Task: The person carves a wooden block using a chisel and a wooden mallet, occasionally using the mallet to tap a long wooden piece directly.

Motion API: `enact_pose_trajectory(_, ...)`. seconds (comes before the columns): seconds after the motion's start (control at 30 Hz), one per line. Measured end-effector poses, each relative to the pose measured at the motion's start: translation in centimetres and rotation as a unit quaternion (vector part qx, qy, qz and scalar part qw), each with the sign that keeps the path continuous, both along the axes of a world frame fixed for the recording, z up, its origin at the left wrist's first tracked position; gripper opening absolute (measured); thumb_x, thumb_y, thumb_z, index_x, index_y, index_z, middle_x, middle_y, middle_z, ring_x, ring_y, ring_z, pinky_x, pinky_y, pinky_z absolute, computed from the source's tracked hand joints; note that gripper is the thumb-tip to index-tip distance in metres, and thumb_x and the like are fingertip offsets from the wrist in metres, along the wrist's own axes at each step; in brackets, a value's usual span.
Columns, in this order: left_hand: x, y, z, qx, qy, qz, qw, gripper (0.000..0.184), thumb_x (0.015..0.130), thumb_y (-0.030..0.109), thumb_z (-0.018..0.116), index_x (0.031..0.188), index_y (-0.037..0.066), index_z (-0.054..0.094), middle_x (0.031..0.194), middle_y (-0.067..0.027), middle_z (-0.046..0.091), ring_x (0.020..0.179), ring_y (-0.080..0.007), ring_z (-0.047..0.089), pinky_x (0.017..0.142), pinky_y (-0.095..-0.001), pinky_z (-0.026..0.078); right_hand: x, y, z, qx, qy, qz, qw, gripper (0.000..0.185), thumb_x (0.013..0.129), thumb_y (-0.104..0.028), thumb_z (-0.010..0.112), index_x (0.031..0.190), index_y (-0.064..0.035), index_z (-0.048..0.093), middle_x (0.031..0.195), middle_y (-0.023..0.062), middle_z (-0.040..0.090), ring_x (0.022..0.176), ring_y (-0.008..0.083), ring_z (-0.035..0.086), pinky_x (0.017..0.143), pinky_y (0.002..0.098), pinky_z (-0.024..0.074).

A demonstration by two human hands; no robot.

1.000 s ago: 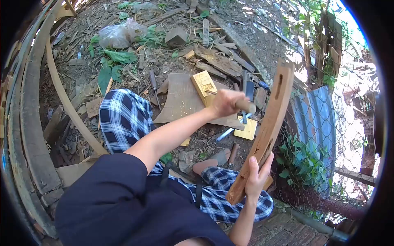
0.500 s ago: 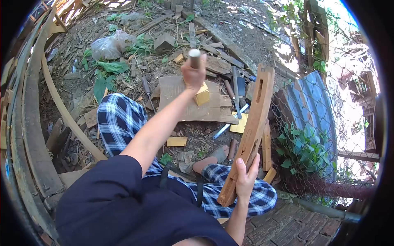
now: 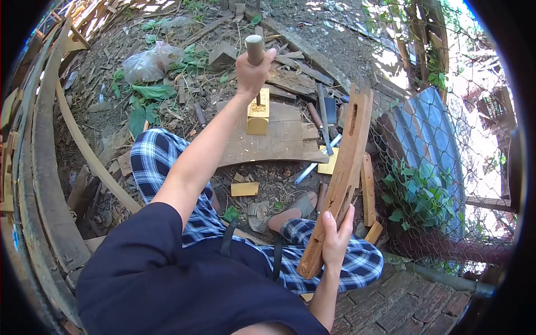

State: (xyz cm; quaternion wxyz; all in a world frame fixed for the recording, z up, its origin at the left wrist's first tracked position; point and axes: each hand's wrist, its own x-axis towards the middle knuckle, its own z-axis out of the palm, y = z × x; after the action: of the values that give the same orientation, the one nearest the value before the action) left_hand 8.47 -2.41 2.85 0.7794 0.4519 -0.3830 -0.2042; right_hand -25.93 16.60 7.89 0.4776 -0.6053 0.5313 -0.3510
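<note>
Yellow wood formed the block (image 3: 257,125), which was located on the wide curved board (image 3: 282,146), far and to the left of the right hand (image 3: 336,241). The block's long axis ran near to far. Nearer to it was the left hand (image 3: 252,74), closed around the pale handle (image 3: 255,50) of a slender tool. The tool's dark blade (image 3: 258,100) pointed down at the block's chip-strewn upper face; the depth of the tip could not be determined.

The right hand gripped the long brown beam (image 3: 342,173) close to its near end—thumb on the upper face, fingers at the right side. The beam's long axis sloped from near left to far right, and its far end lay to the right of the handle, with open space between them. The hands were well apart. A brown-handled tool (image 3: 315,116) lay between the block and the beam, touching neither.
</note>
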Motion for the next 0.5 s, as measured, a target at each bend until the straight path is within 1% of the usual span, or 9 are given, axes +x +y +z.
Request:
enact_pose_trajectory(0.07,0.1,0.4,-0.4,0.009,0.009,0.0,1.0,0.03,0.091,0.02,0.071,0.07,0.007,0.053,0.054,0.0031,0.049,0.04,-0.0035,0.043,0.036,-0.0206,0.032,0.4,-0.2,0.3,0.044,-0.034,-0.004,0.998,0.046,0.094,-0.019,0.06,0.128,0.0062,0.042,0.111,0.0168,0.059,0.101,0.0211,0.057,0.091,0.0336,0.0453)
enact_pose_trajectory(0.13,-0.2,0.8,-0.5,0.019,0.02,-0.003,1.0,0.031,0.091,0.022,0.07,0.07,0.007,0.053,0.054,0.0033,0.048,0.039,-0.0036,0.041,0.036,-0.0209,0.032,0.9,-0.2,0.6,0.041,-0.025,-0.011,0.999,0.046,0.094,-0.019,0.06,0.128,0.0064,0.042,0.111,0.0166,0.059,0.101,0.0209,0.057,0.091,0.0335,0.0452)
enact_pose_trajectory(0.2,-0.5,0.9,-0.5,0.019,0.053,0.0,0.998,0.038,0.088,0.029,0.072,0.063,0.006,0.056,0.053,0.0036,0.052,0.045,-0.0043,0.049,0.042,-0.0232,0.035,1.1,-0.2,0.6,0.037,-0.015,-0.017,0.999,0.046,0.094,-0.019,0.06,0.128,0.0066,0.042,0.111,0.0165,0.059,0.101,0.0207,0.057,0.091,0.0334,0.0451)
enact_pose_trajectory(0.23,-0.6,0.8,-0.7,0.02,0.054,0.0,0.998,0.038,0.088,0.029,0.072,0.063,0.006,0.056,0.053,0.0036,0.052,0.045,-0.0043,0.049,0.042,-0.0232,0.035,1.1,-0.2,0.5,0.04,-0.019,-0.016,0.999,0.046,0.094,-0.019,0.059,0.128,0.0066,0.042,0.111,0.0164,0.058,0.101,0.0205,0.056,0.092,0.0333,0.0448)
enact_pose_trajectory(0.3,-0.7,0.3,-1.4,0.029,0.002,0.037,0.999,0.039,0.088,0.031,0.073,0.064,0.004,0.057,0.053,0.0025,0.053,0.046,-0.0062,0.049,0.045,-0.0252,0.037,1.1,-0.2,0.3,0.045,-0.022,-0.015,0.999,0.046,0.094,-0.019,0.059,0.128,0.0067,0.042,0.112,0.0163,0.058,0.102,0.0203,0.056,0.092,0.0333,0.0445)
enact_pose_trajectory(0.37,-0.5,-0.2,-2.7,0.038,-0.019,0.052,0.998,0.04,0.087,0.032,0.073,0.064,0.003,0.057,0.053,0.0021,0.053,0.048,-0.0067,0.049,0.046,-0.0261,0.038,1.2,-0.3,0.1,0.034,-0.022,-0.023,0.999,0.045,0.094,-0.019,0.059,0.128,0.0061,0.042,0.112,0.0156,0.058,0.103,0.0202,0.055,0.093,0.033,0.0436)
enact_pose_trajectory(0.43,-0.6,-0.3,-2.9,0.048,-0.041,0.068,0.996,0.041,0.087,0.033,0.074,0.065,0.002,0.057,0.054,0.0016,0.054,0.05,-0.0072,0.049,0.048,-0.027,0.039,1.2,-0.5,0.2,0.039,-0.023,-0.016,0.999,0.045,0.094,-0.019,0.059,0.128,0.0058,0.042,0.111,0.0151,0.057,0.102,0.0199,0.054,0.093,0.0328,0.0433)
enact_pose_trajectory(0.5,-0.9,-0.5,-3.3,0.008,-0.028,0.065,0.997,0.036,0.091,0.028,0.07,0.067,0.007,0.054,0.055,0.0028,0.051,0.041,-0.0029,0.044,0.037,-0.0202,0.03,1.3,-0.6,0.2,0.048,-0.025,-0.007,0.999,0.044,0.094,-0.019,0.059,0.128,0.0054,0.043,0.111,0.0147,0.057,0.102,0.0197,0.054,0.093,0.0326,0.0431)
